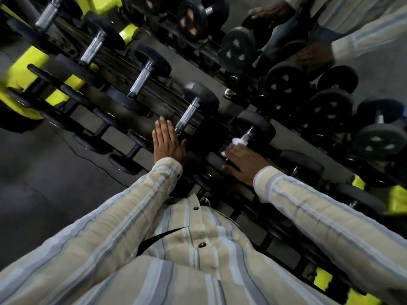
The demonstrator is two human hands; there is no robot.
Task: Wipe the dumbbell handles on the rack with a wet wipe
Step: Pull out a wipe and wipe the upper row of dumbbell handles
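Closest to the camera is the person's striped shirt (198, 249) with dark buttons, and both striped sleeves reach forward to the dumbbell rack (123, 89). The left hand (168, 143) lies flat with straight fingers on the black end of a dumbbell on the rack, right next to that dumbbell's shiny handle (187, 117). It holds nothing. The right hand (243, 162) is on the next dumbbell (256, 128) along the rack, to the right of the left hand. Its fingers curl round the wet wipe (238, 142), and the white wipe is pressed on the near part of that dumbbell's silver handle (248, 134). A small bit of the handle shows past the wipe, just before the round black end. More dumbbells sit in a row on the rack to the left of the left hand, each with a silver handle between two black ends; one of these (144, 77) is two places up the row. The rack has black bars and bright yellow parts (28, 69). Below the top row there is a lower row of small black dumbbells (134, 150). Behind the rack a mirror (297, 62) shows more black dumbbells and the same striped sleeves and hands, blurry. The grey floor (44, 183) is to the left of the rack
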